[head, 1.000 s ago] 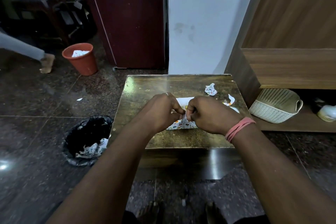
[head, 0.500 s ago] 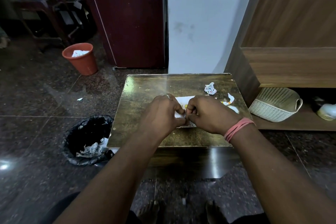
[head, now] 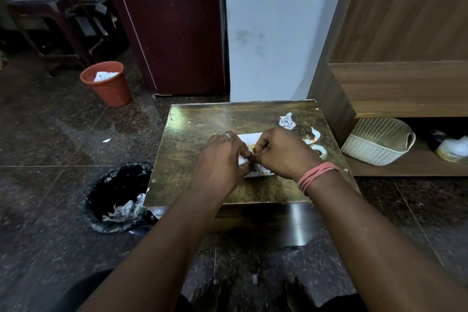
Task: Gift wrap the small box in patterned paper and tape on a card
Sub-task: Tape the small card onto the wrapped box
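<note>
**Both hands working the paper at mid-worktop**

The patterned paper [head: 260, 172] is lying with its long axis running left-right across the worktop [head: 182, 149], nearer the right edge. The left hand [head: 222, 159] and right hand [head: 281, 152] are pinching it together from opposite sides, equally near. The box is apparently hidden beneath.

An orange bucket [head: 105, 83] stands on the dark floor [head: 50, 147]; a black-lined bin [head: 117, 197] sits beside the table [head: 192, 180]. A white basket [head: 377, 142] rests on a low shelf [head: 405, 170].
</note>
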